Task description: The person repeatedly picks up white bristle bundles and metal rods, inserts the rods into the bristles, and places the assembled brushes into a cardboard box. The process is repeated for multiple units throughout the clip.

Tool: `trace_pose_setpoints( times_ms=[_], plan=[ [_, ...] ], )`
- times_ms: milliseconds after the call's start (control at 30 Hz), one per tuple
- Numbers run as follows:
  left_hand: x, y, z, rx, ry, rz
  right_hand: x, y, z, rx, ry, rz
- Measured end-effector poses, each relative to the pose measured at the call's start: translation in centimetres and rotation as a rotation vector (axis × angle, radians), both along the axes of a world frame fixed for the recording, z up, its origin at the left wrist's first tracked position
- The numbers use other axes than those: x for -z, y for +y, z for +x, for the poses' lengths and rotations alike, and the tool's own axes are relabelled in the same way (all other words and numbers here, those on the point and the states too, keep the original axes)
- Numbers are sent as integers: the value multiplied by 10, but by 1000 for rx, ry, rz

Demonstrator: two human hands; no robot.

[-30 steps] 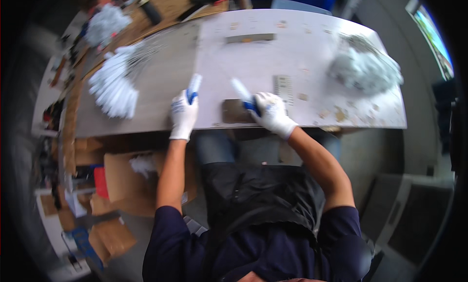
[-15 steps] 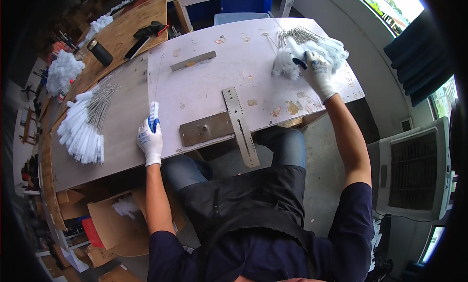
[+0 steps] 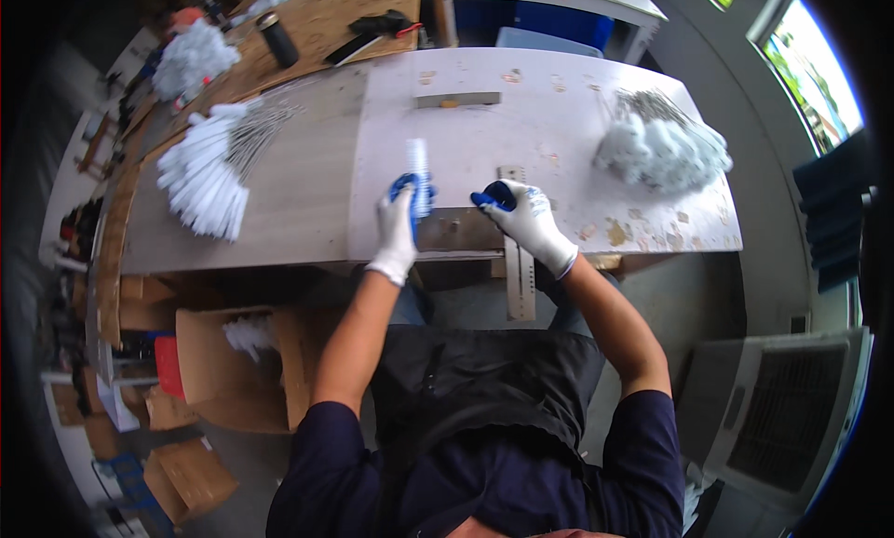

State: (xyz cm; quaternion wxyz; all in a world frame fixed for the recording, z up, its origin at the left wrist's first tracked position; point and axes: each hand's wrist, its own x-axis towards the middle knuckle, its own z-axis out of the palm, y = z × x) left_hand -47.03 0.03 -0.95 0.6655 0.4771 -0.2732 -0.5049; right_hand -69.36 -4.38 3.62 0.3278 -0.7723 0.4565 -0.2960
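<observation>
My left hand (image 3: 402,223), in a white glove with blue fingertips, is closed around a white bristle brush (image 3: 417,156) that stands upright out of the fist. My right hand (image 3: 529,223), gloved alike, has its fingers curled together just right of it; whatever they hold is too small to make out. Beneath the two hands lies a flat steel plate (image 3: 456,229) at the table's front edge. A perforated metal strip (image 3: 521,291) crosses its right end and juts past the edge, partly behind my right hand.
Wire-handled white brushes fan out on the left (image 3: 207,170). Another brush pile (image 3: 663,152) lies at the right. A metal bar (image 3: 458,100) rests farther back. Beyond are a dark bottle (image 3: 277,41) and a phone (image 3: 353,49). An open carton (image 3: 223,380) stands below left.
My right hand has left the brush pile at the right and come to the steel plate. My left hand has moved right with its brush, so both hands are now close together.
</observation>
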Motion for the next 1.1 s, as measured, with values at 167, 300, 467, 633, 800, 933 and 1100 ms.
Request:
trace_pose_setpoints(
  times_ms=[167,300,467,633,800,933,1100],
  plan=[
    [3,-10,-26,134,381,-10,10,3,58,-168,-46,138],
    [8,-7,-26,135,313,15,21,-7,55,-150,-32,219],
    [0,-41,2,200,190,-10,4,-25,46,-241,-27,438],
    [-15,-74,13,372,-179,69,13,-36,39,-233,128,421],
    [-2,-83,15,300,-200,115,12,-38,51,-168,190,395],
    [3,-93,15,300,-226,213,31,-48,50,-157,169,376],
    [18,-95,21,295,-174,211,24,-43,56,-173,141,367]
  ],
)
